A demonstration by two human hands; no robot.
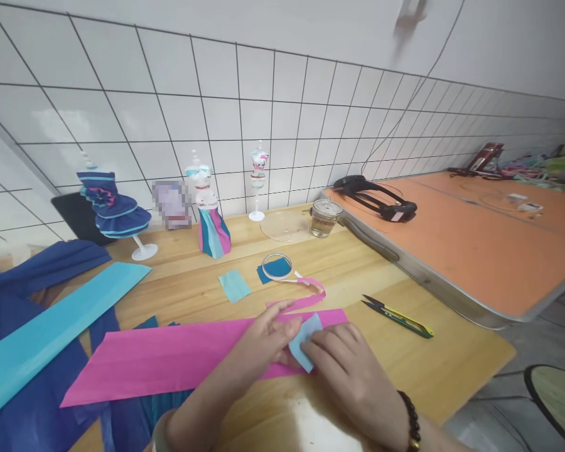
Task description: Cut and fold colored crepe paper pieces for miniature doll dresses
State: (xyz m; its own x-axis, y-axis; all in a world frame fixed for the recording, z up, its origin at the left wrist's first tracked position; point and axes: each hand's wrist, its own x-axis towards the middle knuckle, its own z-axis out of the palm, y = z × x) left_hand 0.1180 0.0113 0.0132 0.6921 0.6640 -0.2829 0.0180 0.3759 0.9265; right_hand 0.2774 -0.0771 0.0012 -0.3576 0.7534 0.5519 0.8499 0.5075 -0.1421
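Observation:
A small light-blue cloth piece (306,341) is pinched between my two hands, above a long pink fabric strip (169,355). My left hand (275,329) grips its left edge between thumb and fingers, the index finger stretched out. From the right, my right hand (351,358) has its curled fingers on the piece; the thumb is hidden. Just beyond my hands lies a narrow pink ribbon (317,292) beside a clear ring (277,278) on dark-blue squares (266,271). A pale aqua square (234,285) lies left of these. Yellow-handled thread snips (400,317) rest to the right.
Dress forms with a navy dress (117,210), a striped skirt (215,232) and a small patterned top (258,160) stand by the tiled wall. A glass (324,220) sits behind. Turquoise (75,320) and dark-blue fabric (42,289) cover the left. A black headset (376,198) lies on the orange table (475,238).

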